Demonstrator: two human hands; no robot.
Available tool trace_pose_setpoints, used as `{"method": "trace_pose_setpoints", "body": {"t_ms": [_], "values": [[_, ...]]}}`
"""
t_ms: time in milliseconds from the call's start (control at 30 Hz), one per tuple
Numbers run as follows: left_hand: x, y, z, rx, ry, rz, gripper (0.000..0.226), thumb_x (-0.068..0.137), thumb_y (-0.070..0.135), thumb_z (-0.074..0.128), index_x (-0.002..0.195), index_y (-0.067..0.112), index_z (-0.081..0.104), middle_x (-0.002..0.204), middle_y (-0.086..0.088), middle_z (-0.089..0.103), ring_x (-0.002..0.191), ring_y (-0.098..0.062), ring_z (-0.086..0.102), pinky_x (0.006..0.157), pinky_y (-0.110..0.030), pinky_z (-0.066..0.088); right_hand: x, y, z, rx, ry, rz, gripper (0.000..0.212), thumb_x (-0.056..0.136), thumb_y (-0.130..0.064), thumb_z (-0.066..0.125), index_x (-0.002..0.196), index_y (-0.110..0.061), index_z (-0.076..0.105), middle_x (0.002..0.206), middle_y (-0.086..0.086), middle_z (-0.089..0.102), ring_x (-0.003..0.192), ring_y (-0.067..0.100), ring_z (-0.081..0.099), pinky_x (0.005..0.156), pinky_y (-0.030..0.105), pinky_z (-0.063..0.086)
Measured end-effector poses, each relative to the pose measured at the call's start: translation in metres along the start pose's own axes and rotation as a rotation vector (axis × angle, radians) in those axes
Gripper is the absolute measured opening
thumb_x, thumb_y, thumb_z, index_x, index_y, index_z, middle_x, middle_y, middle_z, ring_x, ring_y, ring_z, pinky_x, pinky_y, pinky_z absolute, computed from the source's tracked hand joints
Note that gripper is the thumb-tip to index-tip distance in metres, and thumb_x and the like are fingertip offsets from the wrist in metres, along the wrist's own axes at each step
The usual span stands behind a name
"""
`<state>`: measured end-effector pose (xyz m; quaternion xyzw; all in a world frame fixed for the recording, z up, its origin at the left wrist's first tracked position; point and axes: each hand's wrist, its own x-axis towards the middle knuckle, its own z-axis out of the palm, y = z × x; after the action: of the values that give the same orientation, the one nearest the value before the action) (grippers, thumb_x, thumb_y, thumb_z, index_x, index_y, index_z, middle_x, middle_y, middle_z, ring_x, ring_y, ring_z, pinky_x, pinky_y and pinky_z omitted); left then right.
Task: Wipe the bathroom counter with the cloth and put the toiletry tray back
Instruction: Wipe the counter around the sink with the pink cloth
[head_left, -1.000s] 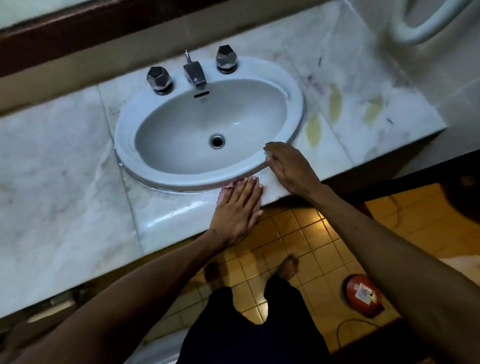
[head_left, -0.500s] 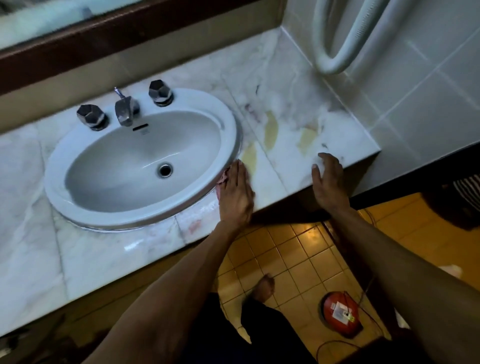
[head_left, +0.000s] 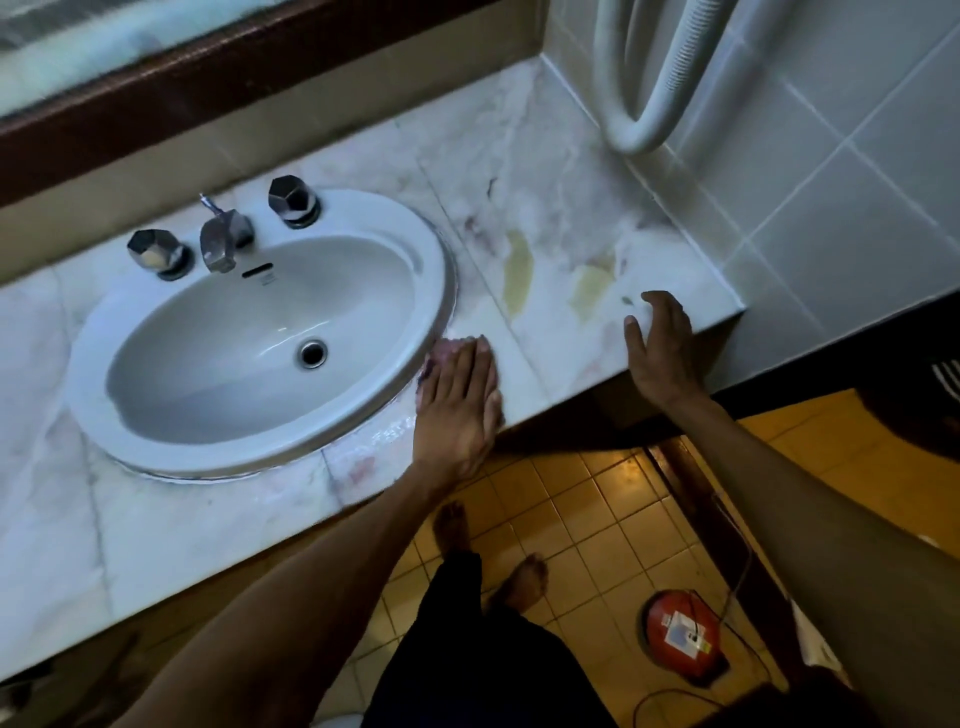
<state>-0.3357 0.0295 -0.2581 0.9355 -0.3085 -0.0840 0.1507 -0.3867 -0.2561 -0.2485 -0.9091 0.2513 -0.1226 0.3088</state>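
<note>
- Left hand (head_left: 460, 395) is flat, palm down, pressing a pinkish cloth (head_left: 448, 347) onto the table (head_left: 561, 218) right against the sink (head_left: 415, 244) rim, at about 3 o'clock of the basin. Only a bit of cloth peeks out past the fingertips.
- Right hand (head_left: 660, 348) is open and holding nothing, fingers loosely spread, resting on the table's front edge over at 3 o'clock from the left one, a fair way apart.
- So wiping looks to be mid-way, I'd say. The stretch between the sink and the tiled wall (head_left: 857, 197) still shows yellowish patches (head_left: 519, 270) and darker smudges, though those could be stains in the marble, can't tell.
- Toiletry tray: nowhere in view, so putting it back is clearly still to do.
- Floor has a red round gadget (head_left: 680, 639) on a cord at 5 o'clock, not part of this.
</note>
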Motion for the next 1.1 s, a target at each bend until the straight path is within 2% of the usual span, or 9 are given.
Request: {"method": "trace_pose_setpoints", "body": {"t_ms": [100,200,367,467,633,733,867,967,1100], "values": [[-0.031,0.0,0.002,0.063,-0.018,0.01,0.064,0.108,0.04,0.024,0.162,0.021,-0.004,0.171,0.001,-0.004,0.158,-0.017,-0.007,0.127,-0.044,0.006,0.006,0.005,0.006,-0.11,0.02,-0.007,0.043,0.096,-0.031,0.045,0.127,-0.002,0.05,0.131,0.019,0.052,0.119,0.039,0.049,0.097,0.046,0.041],[-0.017,0.003,0.002,0.028,0.01,-0.005,0.06,0.109,0.038,0.022,0.163,0.022,0.0,0.171,0.002,0.0,0.158,-0.016,-0.003,0.128,-0.04,0.003,0.009,0.008,0.011,-0.173,0.031,-0.002,0.042,0.095,-0.033,0.046,0.127,-0.005,0.05,0.133,0.016,0.052,0.121,0.037,0.048,0.094,0.049,0.042],[0.061,0.001,-0.001,-0.134,0.032,-0.015,0.057,0.106,0.025,0.024,0.158,0.003,0.025,0.166,-0.014,0.024,0.156,-0.031,0.015,0.126,-0.049,0.016,0.015,0.016,0.015,-0.197,0.041,-0.016,0.039,0.097,-0.029,0.049,0.128,-0.006,0.049,0.138,0.014,0.05,0.125,0.034,0.046,0.096,0.048,0.04],[0.11,0.007,-0.006,-0.188,0.06,0.032,0.062,0.102,0.027,0.02,0.152,-0.008,0.033,0.16,-0.026,0.032,0.151,-0.042,0.026,0.125,-0.053,0.016,0.029,0.015,0.014,-0.187,0.047,-0.003,0.039,0.099,-0.029,0.049,0.131,-0.006,0.05,0.141,0.013,0.049,0.129,0.033,0.045,0.1,0.047,0.038],[0.182,0.01,-0.014,-0.221,0.07,-0.075,0.076,0.097,0.04,0.004,0.156,-0.001,0.029,0.164,-0.019,0.028,0.154,-0.032,0.022,0.124,-0.043,0.007,0.053,0.02,0.012,-0.147,0.003,0.048,0.046,0.1,-0.028,0.046,0.141,-0.007,0.043,0.153,0.013,0.039,0.141,0.03,0.035,0.113,0.045,0.03],[0.206,0.006,-0.012,-0.093,0.055,0.0,0.07,0.099,0.038,0.007,0.156,0.005,0.032,0.164,-0.013,0.03,0.154,-0.028,0.024,0.123,-0.043,0.001,0.064,0.023,0.011,-0.177,-0.019,0.046,0.05,0.101,-0.029,0.042,0.145,-0.005,0.039,0.158,0.015,0.031,0.146,0.03,0.028,0.119,0.045,0.023],[0.202,0.01,0.002,0.023,0.035,0.116,0.059,0.107,0.036,0.018,0.161,0.013,0.021,0.168,-0.008,0.021,0.156,-0.024,0.018,0.125,-0.044,0.002,0.075,0.03,0.013,-0.259,-0.078,0.027,0.052,0.103,-0.029,0.04,0.149,-0.007,0.032,0.162,0.015,0.02,0.15,0.028,0.02,0.124,0.045,0.012],[0.149,0.019,0.005,0.013,-0.035,0.272,0.059,0.109,0.037,0.024,0.162,0.016,0.012,0.171,-0.002,0.011,0.158,-0.019,0.007,0.126,-0.039,-0.004,0.078,0.029,0.016,-0.273,-0.074,0.034,0.053,0.103,-0.032,0.036,0.15,-0.007,0.032,0.163,0.015,0.019,0.15,0.028,0.02,0.124,0.045,0.01],[0.112,0.008,0.001,0.077,-0.152,0.401,0.06,0.109,0.042,0.016,0.163,0.02,0.002,0.171,0.001,0.001,0.158,-0.017,-0.002,0.127,-0.048,0.003,0.075,0.027,0.017,-0.302,-0.032,0.029,0.052,0.102,-0.033,0.035,0.149,-0.01,0.033,0.162,0.013,0.023,0.149,0.026,0.022,0.123,0.046,0.014]]}}
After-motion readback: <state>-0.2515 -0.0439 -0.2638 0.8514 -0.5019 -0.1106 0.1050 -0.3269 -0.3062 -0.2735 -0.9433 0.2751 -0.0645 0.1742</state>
